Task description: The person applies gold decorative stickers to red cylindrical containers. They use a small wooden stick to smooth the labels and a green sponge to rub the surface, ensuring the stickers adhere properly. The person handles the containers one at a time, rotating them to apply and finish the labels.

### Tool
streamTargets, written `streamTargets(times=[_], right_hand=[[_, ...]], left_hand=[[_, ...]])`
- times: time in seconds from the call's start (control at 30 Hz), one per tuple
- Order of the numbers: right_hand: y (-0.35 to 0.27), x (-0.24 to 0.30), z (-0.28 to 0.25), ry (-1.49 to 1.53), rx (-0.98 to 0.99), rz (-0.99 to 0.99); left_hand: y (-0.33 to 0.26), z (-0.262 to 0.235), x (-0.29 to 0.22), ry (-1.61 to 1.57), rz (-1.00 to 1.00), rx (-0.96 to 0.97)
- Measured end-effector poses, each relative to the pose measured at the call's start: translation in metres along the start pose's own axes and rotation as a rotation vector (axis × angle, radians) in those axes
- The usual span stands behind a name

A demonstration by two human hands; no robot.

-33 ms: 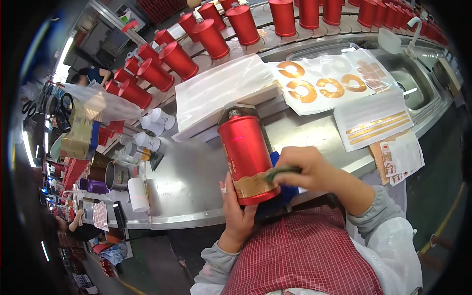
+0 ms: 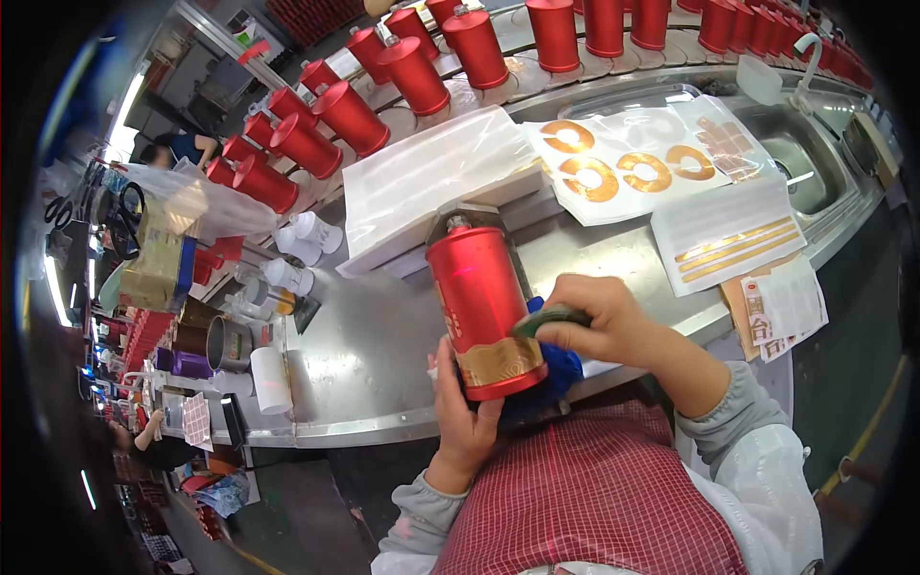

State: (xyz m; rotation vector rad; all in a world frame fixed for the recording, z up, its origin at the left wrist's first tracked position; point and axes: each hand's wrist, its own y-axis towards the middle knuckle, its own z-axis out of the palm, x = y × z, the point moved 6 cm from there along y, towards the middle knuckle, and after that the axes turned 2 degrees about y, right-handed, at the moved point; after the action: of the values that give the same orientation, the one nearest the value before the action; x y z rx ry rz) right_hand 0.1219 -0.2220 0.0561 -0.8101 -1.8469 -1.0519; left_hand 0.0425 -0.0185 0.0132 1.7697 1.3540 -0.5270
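A red cylindrical bottle (image 2: 476, 292) leans in front of me with its short neck pointing away. Round its lower part runs a gold label band (image 2: 498, 362) with a wavy upper edge. My left hand (image 2: 463, 407) cups the bottle low on its left side and near the base, fingers wrapped round it. Pinched in my right hand (image 2: 604, 321) is a dark green, flat, rounded scraper (image 2: 553, 319). The scraper's tip lies at the bottle's right side, just above the gold band. A blue cloth (image 2: 563, 369) sits beside the bottle, partly hidden by it and by my right hand.
Behind the bottle stands a white-covered block (image 2: 436, 182). Sheets of gold ring stickers (image 2: 589, 178) and gold strips (image 2: 736, 251) lie to the right, near a sink (image 2: 815, 177). Red bottles (image 2: 414, 77) line the conveyor (image 2: 522, 77). White cups (image 2: 316, 232) stand left.
My right hand has shifted up along the bottle, and the scraper has moved from the gold band to just above it. My left hand keeps its hold on the bottle.
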Motion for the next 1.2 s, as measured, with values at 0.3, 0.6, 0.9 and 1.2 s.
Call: streamTargets(times=[0.3,0.6,0.9,1.2], right_hand=[[0.015,0.003,0.000,0.057,0.079,0.119],[0.007,-0.004,-0.010,0.064,0.022,0.131],[-0.007,0.042,0.029,-0.103,0.258,-0.409],[0.042,0.031,0.019,-0.288,0.021,-0.372]], left_hand=[[0.025,-0.024,-0.027,-0.094,0.287,-0.092],[0.052,-0.015,-0.061,0.251,0.426,0.145],[0.018,-0.009,-0.031,0.195,0.079,0.145],[0.016,-0.003,-0.017,0.208,0.122,0.027]])
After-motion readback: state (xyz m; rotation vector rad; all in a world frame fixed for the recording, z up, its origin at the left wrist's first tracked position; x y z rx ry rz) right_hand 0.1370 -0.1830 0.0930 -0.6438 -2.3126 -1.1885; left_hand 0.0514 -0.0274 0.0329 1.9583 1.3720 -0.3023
